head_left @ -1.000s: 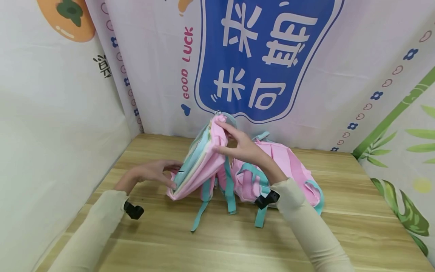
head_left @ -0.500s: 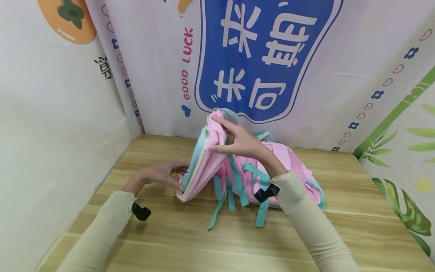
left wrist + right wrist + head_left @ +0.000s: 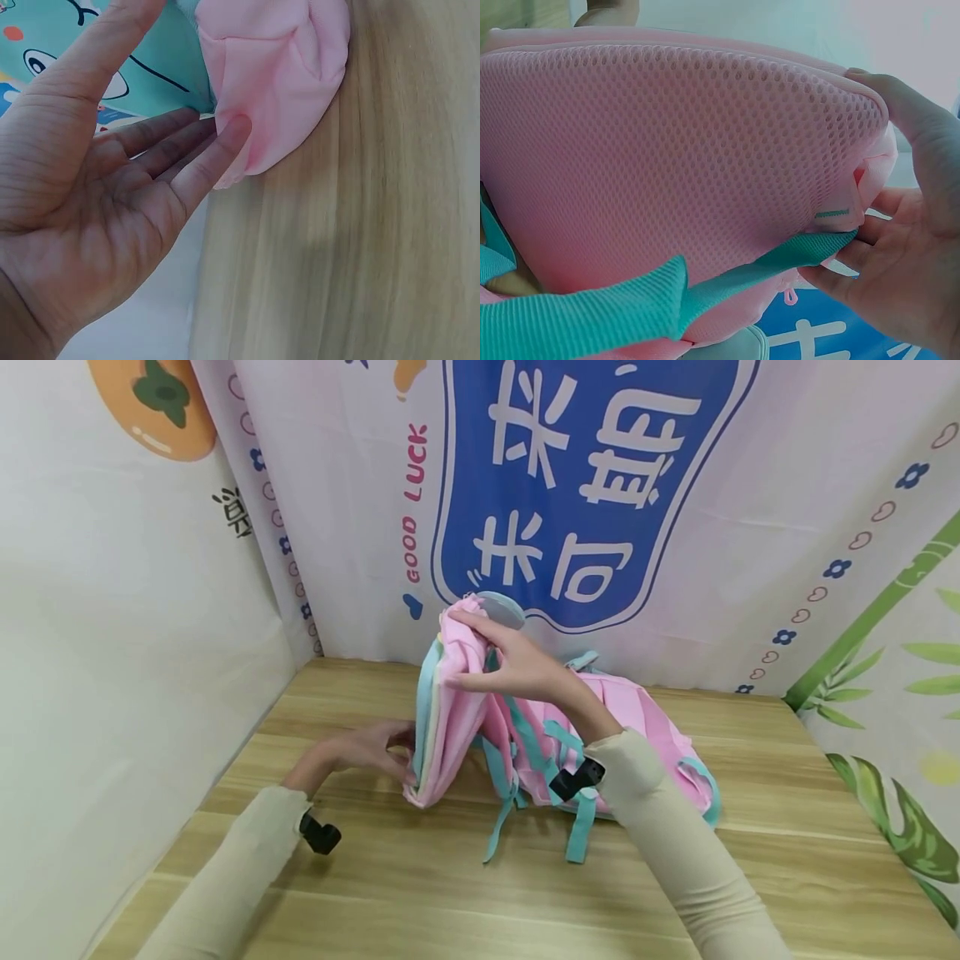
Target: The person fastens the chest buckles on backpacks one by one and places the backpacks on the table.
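A pink and light-blue child's backpack (image 3: 459,718) stands tilted on the table, its top toward the wall. My right hand (image 3: 521,670) grips its upper end, thumb on one side and fingers on the other. In the right wrist view, the pink mesh back panel (image 3: 675,165) faces the camera, with a teal strap (image 3: 585,319) across it. At the bottom corner, my left hand (image 3: 367,750) touches the bag with loosely extended fingers. The left wrist view has a cartoon face on the teal front (image 3: 161,60), beside the pink side fabric (image 3: 262,90).
A second pink backpack (image 3: 626,697) with teal straps lies on the wooden table (image 3: 420,893) to the right, close behind the first one's straps. A printed cloth wall (image 3: 360,552) stands at the back, and a white side wall (image 3: 135,635) borders the left.
The held backpack has swung more upright and turned, its light-blue front now facing farther left. Its lower end and my left hand have shifted right; my right hand has moved slightly left.
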The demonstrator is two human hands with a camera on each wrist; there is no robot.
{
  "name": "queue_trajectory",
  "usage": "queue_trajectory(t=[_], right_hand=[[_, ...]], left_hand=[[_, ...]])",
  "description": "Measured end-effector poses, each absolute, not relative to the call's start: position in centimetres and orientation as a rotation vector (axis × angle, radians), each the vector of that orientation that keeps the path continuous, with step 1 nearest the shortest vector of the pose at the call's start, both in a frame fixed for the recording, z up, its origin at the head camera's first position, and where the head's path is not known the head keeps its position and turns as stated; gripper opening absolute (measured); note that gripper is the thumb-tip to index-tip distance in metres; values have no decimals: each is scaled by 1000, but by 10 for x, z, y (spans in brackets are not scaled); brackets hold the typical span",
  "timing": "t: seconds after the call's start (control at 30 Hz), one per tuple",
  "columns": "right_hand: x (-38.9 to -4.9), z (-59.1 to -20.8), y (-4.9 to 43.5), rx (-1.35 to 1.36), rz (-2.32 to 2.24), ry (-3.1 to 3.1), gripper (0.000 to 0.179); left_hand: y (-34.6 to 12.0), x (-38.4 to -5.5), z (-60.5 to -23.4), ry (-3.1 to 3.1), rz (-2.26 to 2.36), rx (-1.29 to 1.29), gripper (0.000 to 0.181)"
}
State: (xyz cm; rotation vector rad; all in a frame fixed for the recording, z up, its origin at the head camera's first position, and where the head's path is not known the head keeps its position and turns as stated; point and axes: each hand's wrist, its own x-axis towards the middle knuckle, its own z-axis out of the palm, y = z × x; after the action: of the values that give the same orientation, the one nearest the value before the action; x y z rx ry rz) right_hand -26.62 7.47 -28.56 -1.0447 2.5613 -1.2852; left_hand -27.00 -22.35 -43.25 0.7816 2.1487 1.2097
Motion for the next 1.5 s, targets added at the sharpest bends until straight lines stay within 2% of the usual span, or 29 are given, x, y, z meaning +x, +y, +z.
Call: queue_trajectory(t=[0.27, 0.57, 0.77, 0.9, 1.17, 1.33, 1.5], right_hand=[[-265, -283, 69, -1035, -1266, 2549, 89], [-265, -279, 65, -1063, -1243, 2563, 87], [-265, -277, 63, -1109, -1210, 2577, 87], [-265, -277, 63, -1124, -1196, 2583, 87], [-265, -275, 61, -1124, -1184, 2596, 87], [-264, -274, 60, -1110, -1162, 2609, 88], [-263, -274, 59, -1092, -1127, 2624, 92]], left_hand=[[-227, -269, -431, 2135, 1223, 750, 84], [-232, -269, -423, 2201, 1156, 750, 83], [-232, -267, -411, 2225, 1133, 761, 95], [-232, -264, -393, 2302, 1135, 822, 101], [-222, -259, -331, 2485, 1359, 991, 98], [-208, -257, -297, 2526, 1538, 1059, 92], [-195, -259, -284, 2634, 1494, 1175, 79]])
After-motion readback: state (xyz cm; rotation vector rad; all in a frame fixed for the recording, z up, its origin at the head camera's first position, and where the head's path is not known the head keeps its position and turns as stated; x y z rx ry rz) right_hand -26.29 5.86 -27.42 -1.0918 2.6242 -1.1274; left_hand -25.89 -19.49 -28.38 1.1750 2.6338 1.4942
